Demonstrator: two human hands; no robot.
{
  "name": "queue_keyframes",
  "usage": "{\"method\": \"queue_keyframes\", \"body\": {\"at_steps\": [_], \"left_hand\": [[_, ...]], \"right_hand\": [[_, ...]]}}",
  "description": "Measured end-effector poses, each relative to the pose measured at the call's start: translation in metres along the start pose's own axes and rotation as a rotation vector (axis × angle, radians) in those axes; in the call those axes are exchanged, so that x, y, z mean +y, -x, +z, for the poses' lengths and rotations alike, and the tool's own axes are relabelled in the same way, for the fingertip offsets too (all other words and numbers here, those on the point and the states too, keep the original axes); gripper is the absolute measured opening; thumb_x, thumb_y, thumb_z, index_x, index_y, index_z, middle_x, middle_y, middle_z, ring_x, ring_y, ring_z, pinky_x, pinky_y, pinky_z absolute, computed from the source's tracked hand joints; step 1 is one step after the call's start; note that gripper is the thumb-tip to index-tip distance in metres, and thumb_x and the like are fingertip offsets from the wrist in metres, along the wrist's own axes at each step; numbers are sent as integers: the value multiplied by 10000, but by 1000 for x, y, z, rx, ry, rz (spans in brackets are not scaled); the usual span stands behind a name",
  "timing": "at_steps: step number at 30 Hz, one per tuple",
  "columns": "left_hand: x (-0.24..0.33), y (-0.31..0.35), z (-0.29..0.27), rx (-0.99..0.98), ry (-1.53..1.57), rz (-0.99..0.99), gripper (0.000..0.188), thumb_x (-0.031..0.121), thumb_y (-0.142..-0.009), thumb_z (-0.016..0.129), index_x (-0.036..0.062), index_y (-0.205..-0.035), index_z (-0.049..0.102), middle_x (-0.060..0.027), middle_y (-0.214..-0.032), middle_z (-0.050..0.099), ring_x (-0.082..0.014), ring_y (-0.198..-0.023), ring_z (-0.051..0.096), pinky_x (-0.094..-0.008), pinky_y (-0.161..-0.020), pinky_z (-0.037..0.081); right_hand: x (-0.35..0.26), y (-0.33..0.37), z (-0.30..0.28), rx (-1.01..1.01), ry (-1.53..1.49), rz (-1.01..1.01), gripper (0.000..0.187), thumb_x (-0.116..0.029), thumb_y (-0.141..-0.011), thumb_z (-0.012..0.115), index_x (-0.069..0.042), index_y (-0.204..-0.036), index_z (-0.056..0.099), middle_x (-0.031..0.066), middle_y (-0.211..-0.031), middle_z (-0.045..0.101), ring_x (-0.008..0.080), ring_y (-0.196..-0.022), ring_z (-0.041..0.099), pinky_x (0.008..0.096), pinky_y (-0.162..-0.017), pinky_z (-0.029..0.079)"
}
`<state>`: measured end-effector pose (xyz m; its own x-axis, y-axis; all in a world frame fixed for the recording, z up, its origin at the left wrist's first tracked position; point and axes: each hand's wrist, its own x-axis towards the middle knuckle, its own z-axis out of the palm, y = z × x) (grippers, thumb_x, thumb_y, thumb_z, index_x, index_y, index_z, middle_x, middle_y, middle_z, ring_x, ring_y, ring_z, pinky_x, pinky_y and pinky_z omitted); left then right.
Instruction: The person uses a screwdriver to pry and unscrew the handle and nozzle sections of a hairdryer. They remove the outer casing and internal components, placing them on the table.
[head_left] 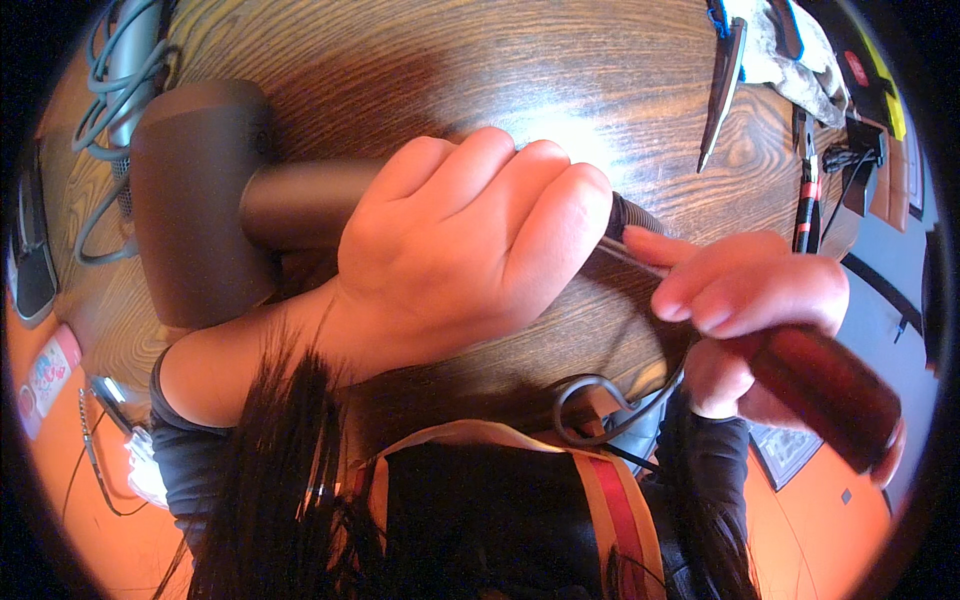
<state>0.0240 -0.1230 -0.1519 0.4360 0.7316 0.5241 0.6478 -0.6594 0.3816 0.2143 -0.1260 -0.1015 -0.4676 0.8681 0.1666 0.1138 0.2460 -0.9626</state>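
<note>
A dark grey hair dryer lies across my front, its wide head at the left and its handle running right. My left hand is closed in a fist around that handle, hiding much of it. The ribbed dark cable end of the handle sticks out beyond my fist. My right hand grips a screwdriver with a dark red handle. Its thin metal shaft points left toward the handle's end, and my left fist hides the tip. The fingertips of my right hand are close to the ribbed cable end.
On the wooden table, a grey cylindrical device wrapped in cable stands at the far left. Toward the far right are a dark pointed tool, soiled white gloves and red-and-black pliers. A grey cable loops near my lap.
</note>
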Motion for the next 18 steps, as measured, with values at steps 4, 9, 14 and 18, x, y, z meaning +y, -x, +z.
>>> {"method": "queue_keyframes", "body": {"at_steps": [4, 9, 14, 18], "left_hand": [[1, -1, 1, 9, 15, -6, 474, 165, -486, 745, 39, -890, 533, -73, -784, 595, -218, -626, 560, -313, -556, 416], [2, 0, -1, -34, -1, -24, 472, 148, -491, 756, 40, -890, 527, -74, -801, 602, -220, -642, 563, -314, -566, 422], [2, 1, -2, -24, 0, -32, 490, 131, -472, 755, 38, -895, 527, -77, -808, 601, -224, -659, 570, -312, -574, 429], [3, 1, -3, -39, -2, -53, 489, 124, -462, 751, 35, -893, 538, -80, -795, 595, -234, -659, 572, -318, -579, 434]], "right_hand": [[2, 2, 4, 18, -3, -38, 293, -197, -813, 655, -2, -932, 471, 151, -802, 560, 235, -744, 594, 500, -793, 516], [5, 5, 5, 197, -118, -194, 303, -200, -811, 659, -4, -930, 462, 150, -795, 555, 231, -741, 592, 507, -782, 520], [3, -2, -1, 64, -58, -211, 313, -204, -808, 664, -5, -929, 454, 150, -787, 549, 227, -738, 590, 514, -772, 524], [4, -6, -6, -76, -23, -188, 321, -206, -805, 668, -6, -927, 447, 149, -781, 545, 223, -736, 588, 520, -764, 527]]}}
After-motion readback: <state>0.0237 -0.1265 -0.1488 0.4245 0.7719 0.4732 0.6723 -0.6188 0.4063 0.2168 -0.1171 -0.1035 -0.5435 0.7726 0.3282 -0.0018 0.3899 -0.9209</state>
